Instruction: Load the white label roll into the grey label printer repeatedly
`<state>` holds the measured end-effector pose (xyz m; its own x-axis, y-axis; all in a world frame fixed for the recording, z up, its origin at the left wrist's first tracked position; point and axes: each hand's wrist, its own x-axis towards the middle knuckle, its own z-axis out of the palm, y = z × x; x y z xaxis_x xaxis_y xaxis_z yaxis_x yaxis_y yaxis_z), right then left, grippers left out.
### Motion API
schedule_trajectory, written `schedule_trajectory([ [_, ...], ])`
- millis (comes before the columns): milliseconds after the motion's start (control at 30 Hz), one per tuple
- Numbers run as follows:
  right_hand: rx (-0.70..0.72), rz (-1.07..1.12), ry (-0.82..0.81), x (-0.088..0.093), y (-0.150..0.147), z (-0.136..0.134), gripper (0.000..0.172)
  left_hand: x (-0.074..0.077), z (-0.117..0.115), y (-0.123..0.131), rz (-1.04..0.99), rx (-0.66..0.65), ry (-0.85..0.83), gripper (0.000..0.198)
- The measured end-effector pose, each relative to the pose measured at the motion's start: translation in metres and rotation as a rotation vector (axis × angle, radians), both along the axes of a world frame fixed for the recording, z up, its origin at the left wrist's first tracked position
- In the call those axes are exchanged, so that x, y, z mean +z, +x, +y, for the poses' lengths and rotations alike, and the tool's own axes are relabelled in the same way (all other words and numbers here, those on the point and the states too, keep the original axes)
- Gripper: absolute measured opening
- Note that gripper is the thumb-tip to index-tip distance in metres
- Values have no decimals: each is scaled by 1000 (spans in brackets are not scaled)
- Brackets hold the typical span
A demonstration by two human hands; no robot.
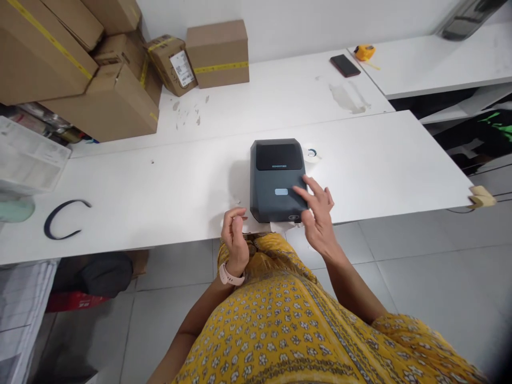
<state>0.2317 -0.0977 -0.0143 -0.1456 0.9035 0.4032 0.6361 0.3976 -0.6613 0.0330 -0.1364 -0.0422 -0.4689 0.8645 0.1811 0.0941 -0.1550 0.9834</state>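
A dark grey label printer (pixel 266 192) with a black window on top stands at the table's front edge. A pale blue rectangle marks the middle of its lid, and white paper (pixel 280 226) shows under its front. My right hand (pixel 318 216) rests at the printer's right side with fingers spread, the index finger over the lid near the pale rectangle. Beside the front left corner, my left hand (pixel 235 234) is loosely curled, apart from the printer, with nothing visible in it. Behind the printer's right side lies a small white roll (pixel 312 154), partly hidden.
Several cardboard boxes (pixel 218 53) are stacked at the back left of the white table (pixel 180 186). A black headband (pixel 50 218) lies at the left. A phone (pixel 344 65) and a yellow tape measure (pixel 365 52) are at the back right.
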Motion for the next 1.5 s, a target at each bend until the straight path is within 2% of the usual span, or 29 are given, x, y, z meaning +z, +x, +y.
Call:
schedule_trajectory([
  [133,-79,190,20,-3,13,-4,60,4,5,-1,67,-82,-1,39],
  [267,7,127,128,4,16,12,69,4,24,0,59,-165,-25,42],
  [400,82,30,317,26,8,54,78,1,65,-2,81,-221,-103,44],
  [500,89,43,444,47,-1,93,73,-1,97,-6,135,-263,-151,48],
  [567,71,44,450,60,-6,120,70,-1,113,-9,189,-288,-184,50],
  [667,15,10,393,77,-10,161,67,1,123,-10,268,-319,-211,53],
  [800,7,-8,406,93,-12,201,67,3,122,-9,321,-328,-220,55],
  [900,-33,-8,465,94,-14,198,70,5,120,-9,351,-326,-247,56],
  [1000,-44,-22,480,80,-17,170,59,8,119,-9,388,-313,-276,56],
  [1033,11,-55,435,73,-17,159,55,9,119,-9,402,-310,-283,56],
  [1100,215,-209,273,59,-16,142,49,12,119,-8,437,-308,-292,55],
  [1200,498,-600,27,42,-18,132,41,18,119,-7,522,-294,-314,55],
  [1267,558,-823,-31,36,-22,134,38,21,119,-6,584,-282,-347,55],
  [1333,577,-946,-40,34,-28,136,36,24,119,-6,645,-286,-380,55],
  [1500,606,-1037,-68,39,-36,139,37,24,121,-8,786,-344,-384,53],
])
